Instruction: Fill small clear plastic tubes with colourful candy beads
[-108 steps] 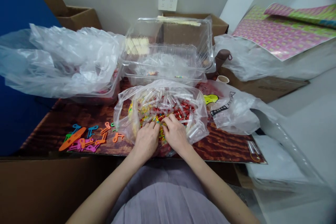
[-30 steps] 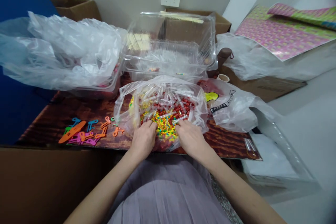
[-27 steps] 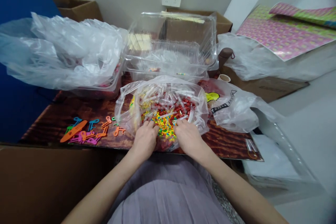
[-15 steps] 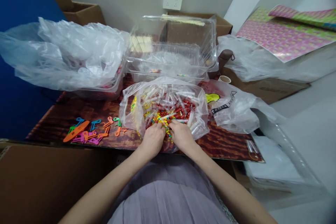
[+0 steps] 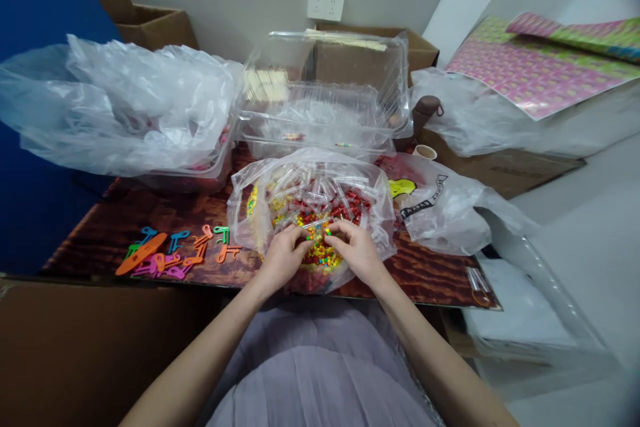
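A clear plastic bag [image 5: 245, 203] lies wide open on the table in front of me. Small coloured beads [image 5: 323, 257], mostly yellow, fill its near part, with clear tubes [image 5: 320, 180] and red pieces [image 5: 357, 200] behind them. Over the beads, my left hand [image 5: 286, 255] has thumb and fingers drawn together at the tips; what they hold is too small to make out. Facing it, my right hand [image 5: 356, 251] pinches at a few beads with thumb and forefinger. One clear tube lies across the pile just beyond my fingertips.
Coloured plastic clips [image 5: 175, 253] lie at the left. Behind stand a bag-covered tub [image 5: 200, 177] and clear plastic boxes [image 5: 320, 127]. To the right are a printed plastic bag [image 5: 445, 210], a paper cup [image 5: 425, 152], a dark bottle [image 5: 425, 110] and several small tubes [image 5: 477, 278] near the table's edge.
Both hands have come up from deep in the beads at the bag's near side, and their fingertips now show above the pile. More of the beads is visible between them.
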`<state>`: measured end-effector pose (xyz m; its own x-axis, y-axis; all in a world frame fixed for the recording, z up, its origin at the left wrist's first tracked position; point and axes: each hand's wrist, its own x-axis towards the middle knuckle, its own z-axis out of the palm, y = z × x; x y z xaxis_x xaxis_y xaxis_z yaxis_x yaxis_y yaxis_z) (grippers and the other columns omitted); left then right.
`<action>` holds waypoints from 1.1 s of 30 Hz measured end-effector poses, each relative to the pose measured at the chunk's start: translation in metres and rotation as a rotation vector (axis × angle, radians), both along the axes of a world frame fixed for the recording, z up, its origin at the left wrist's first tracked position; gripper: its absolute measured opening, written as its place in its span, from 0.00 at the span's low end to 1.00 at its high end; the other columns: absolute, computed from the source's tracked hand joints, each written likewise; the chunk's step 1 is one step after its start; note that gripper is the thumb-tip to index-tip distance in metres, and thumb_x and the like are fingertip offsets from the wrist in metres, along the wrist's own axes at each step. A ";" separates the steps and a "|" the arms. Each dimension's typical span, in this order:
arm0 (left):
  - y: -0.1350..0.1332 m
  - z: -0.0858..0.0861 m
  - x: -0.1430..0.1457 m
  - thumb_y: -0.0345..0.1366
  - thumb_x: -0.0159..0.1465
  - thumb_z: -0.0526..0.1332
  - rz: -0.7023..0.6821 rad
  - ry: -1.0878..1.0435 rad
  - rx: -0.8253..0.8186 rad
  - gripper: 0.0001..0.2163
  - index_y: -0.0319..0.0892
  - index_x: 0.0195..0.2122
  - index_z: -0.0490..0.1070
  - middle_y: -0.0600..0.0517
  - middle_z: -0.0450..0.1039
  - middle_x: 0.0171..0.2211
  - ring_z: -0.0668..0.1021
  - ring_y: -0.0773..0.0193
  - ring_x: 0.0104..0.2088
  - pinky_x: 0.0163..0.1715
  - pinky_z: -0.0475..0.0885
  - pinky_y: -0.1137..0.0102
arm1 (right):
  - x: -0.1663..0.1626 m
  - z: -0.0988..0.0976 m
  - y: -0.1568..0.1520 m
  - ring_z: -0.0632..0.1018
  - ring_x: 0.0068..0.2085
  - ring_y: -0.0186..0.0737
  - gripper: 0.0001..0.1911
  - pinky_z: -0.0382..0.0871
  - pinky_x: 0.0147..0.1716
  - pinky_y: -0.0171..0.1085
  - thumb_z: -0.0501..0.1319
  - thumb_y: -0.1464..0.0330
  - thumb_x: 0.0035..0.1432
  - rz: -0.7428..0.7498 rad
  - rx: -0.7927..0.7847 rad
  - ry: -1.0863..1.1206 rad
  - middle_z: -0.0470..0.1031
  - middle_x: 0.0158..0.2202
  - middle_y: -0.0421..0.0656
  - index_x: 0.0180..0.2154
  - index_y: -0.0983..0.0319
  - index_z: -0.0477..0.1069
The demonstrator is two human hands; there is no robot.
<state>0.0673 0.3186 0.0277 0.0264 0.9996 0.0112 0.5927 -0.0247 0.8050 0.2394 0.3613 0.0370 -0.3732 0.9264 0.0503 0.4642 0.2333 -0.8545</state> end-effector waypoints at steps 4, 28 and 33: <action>0.001 -0.007 -0.008 0.35 0.59 0.58 0.008 -0.297 -0.058 0.05 0.39 0.31 0.69 0.54 0.69 0.27 0.71 0.67 0.28 0.29 0.64 0.73 | 0.005 0.007 0.001 0.69 0.29 0.34 0.05 0.59 0.30 0.33 0.59 0.68 0.54 0.033 -0.020 0.008 0.70 0.30 0.40 0.31 0.63 0.71; -0.030 0.023 -0.016 0.31 0.66 0.49 -0.069 0.606 -0.056 0.12 0.40 0.41 0.72 0.47 0.71 0.38 0.76 0.58 0.39 0.36 0.68 0.67 | -0.026 -0.017 -0.011 0.76 0.38 0.39 0.06 0.64 0.40 0.35 0.60 0.73 0.55 0.108 0.066 -0.381 0.76 0.36 0.43 0.35 0.61 0.75; -0.024 0.029 -0.007 0.27 0.64 0.49 -0.165 0.816 -0.099 0.13 0.37 0.37 0.74 0.44 0.71 0.38 0.76 0.54 0.39 0.33 0.70 0.66 | -0.015 -0.022 -0.006 0.74 0.32 0.36 0.06 0.64 0.34 0.34 0.60 0.72 0.52 0.029 -0.065 -0.096 0.76 0.31 0.39 0.34 0.60 0.75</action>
